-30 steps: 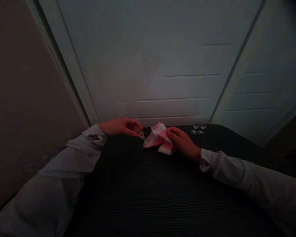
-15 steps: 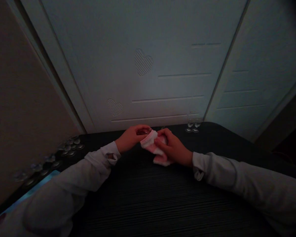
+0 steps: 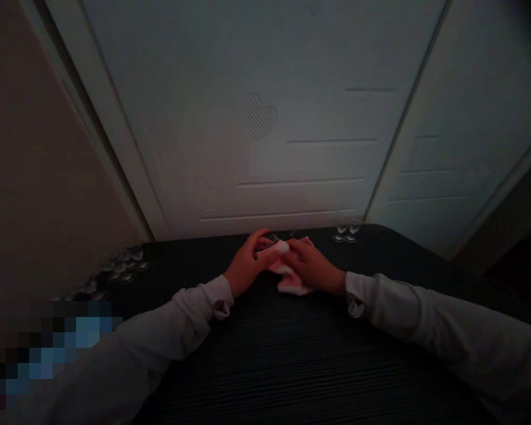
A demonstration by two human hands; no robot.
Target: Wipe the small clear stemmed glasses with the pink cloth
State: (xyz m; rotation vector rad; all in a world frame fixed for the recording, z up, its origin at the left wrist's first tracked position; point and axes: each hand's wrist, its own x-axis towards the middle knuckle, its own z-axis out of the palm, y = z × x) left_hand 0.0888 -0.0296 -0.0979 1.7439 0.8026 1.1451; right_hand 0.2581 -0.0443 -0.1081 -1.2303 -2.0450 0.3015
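- We face a white panel (image 3: pixel 194 106) with striped hearts and grooves; it closes off the far edge of the table, so everything stands on our side.
- The dark table (image 3: pixel 265 354) runs beneath both forearms, and its bare middle gives our hands room to meet.
- Near the far left edge we see a cluster of glasses (image 3: pixel 126 262), packed close, perhaps to keep them out of our elbow's way.
- Our left hand (image 3: pixel 244 265) curls around a glass, thumb over the cloth, seemingly to steady it.
- Our right hand (image 3: pixel 317 268) pinches the cloth with bunched fingers, apparently to keep its folds against the glass.
- The pink-and-white cloth (image 3: pixel 292 287) is between our hands, its lower corner drooping near the tabletop.
- Two stemmed glasses (image 3: pixel 347 230) stand upright side by side at the back right, well apart from our hands.
- The held glass (image 3: pixel 273 238) shows only a clear edge; we cannot tell its full shape.
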